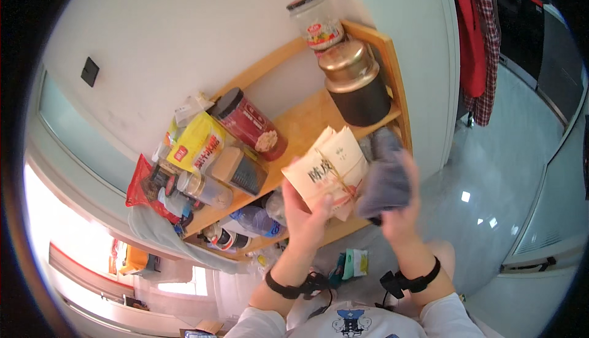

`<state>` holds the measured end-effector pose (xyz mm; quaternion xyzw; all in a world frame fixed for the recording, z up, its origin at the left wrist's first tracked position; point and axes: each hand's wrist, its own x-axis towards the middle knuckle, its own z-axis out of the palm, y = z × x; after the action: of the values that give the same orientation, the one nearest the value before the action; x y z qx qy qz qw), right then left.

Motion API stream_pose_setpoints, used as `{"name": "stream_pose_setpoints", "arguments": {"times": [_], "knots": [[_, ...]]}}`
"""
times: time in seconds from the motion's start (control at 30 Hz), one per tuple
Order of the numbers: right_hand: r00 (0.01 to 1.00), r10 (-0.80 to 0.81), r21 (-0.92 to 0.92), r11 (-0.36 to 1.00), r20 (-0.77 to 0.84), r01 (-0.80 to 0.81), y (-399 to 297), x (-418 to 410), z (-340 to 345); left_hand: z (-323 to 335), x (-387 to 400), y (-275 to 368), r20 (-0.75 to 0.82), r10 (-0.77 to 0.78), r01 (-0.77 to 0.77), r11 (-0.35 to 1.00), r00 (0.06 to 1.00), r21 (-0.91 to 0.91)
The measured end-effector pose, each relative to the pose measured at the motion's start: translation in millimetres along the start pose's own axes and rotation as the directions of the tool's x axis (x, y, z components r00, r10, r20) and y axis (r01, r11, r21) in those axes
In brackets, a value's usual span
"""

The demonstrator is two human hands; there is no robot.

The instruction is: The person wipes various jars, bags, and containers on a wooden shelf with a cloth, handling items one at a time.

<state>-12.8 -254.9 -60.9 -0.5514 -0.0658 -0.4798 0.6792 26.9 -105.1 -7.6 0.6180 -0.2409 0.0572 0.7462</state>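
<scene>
My left hand (303, 218) grips a bundle of cream paper packets (343, 158) with printed characters, tied with thin cord or bands. In my right hand (407, 204) is a bunched grey cloth (386, 179), blurred and close to the packets' right side. Both hands are in front of a wooden shelf unit (317, 107). Just beyond the cloth, a black canister with a gold-coloured lid (356, 80) stands on the upper shelf. Left of the packets is a red canister with a black lid (253, 126).
A glass jar (317, 22) stands at the shelf's far right corner. Yellow packaging (198, 142), a clear lidded container (239, 170) and several jars crowd the left end. Bottles (257, 220) sit on the lower shelf. Green-and-white packets (354, 264) lie below. Clothes (474, 38) hang at right.
</scene>
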Motion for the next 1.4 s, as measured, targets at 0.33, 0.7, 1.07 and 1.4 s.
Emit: {"name": "stream_pose_setpoints", "arguments": {"times": [0.33,0.7,1.07,1.4], "knots": [[0.902,0.042,-0.403,0.903,0.429,0.150,5.8,-19.1,32.9,-51.3,-21.5,-33.6,0.309,-0.213,0.095,0.929,0.927,0.357],[0.992,0.079,-0.611,0.792,0.097,-0.003,58.5,7.2,18.8,-75.6,-45.1,-29.9,0.218,-0.394,0.422,0.901,0.893,-0.102],[0.851,-0.111,-0.410,0.840,0.513,0.356,6.7,-12.9,43.1,-78.8,-26.1,-11.0,-0.065,-0.372,0.153,0.527,0.926,-0.836],[0.925,0.094,-0.416,0.907,0.367,0.073,21.0,-27.0,56.5,-75.1,-43.1,5.2,0.206,-0.277,0.330,0.893,0.939,-0.305]]}}
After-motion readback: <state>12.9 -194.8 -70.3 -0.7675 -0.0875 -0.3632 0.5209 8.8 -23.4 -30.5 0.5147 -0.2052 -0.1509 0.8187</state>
